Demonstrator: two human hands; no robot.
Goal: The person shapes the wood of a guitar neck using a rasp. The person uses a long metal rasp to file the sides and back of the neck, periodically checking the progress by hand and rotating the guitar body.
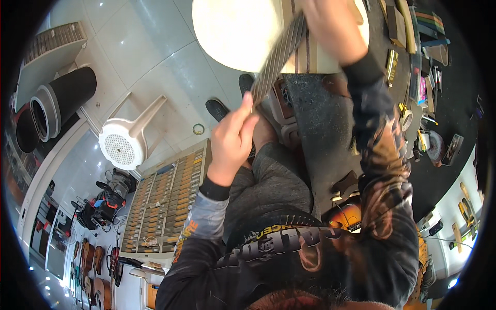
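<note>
A: Biggest thing first: the dark bench (pixel 333 134), running down in front of the person and away to the right.

B: And at the top, the big pale board (pixel 232 36)! Curved outline on the left, darker strips (pixel 311 46) running lengthwise through it, far end cut off by the view.

A: So how far along are we?

B: The outline is rounded and the strips are in, so I'd call the rough form done. No fittings on the part we see. How much is left, the glare on that surface won't let me say.

A: Now the long, dark, slotted tool (pixel 281 57), slanting across the near edge of the board, blurred!

B: Mid-work by my reading, not finished, though whether it's touching the wood I can't tell.

A: Down to the hands. Left hand (pixel 232 142): thumb and fingers pinching the tool's near end, out beyond the board.

B: Right hand (pixel 333 26) up at the far end, over the board, smeared and clipped by the top edge. How its fingers are set, I can't tell.

A: And smallest of all, a little ring (pixel 198 129) lying on the floor, left of the dark shoe, well apart from the action!
</note>
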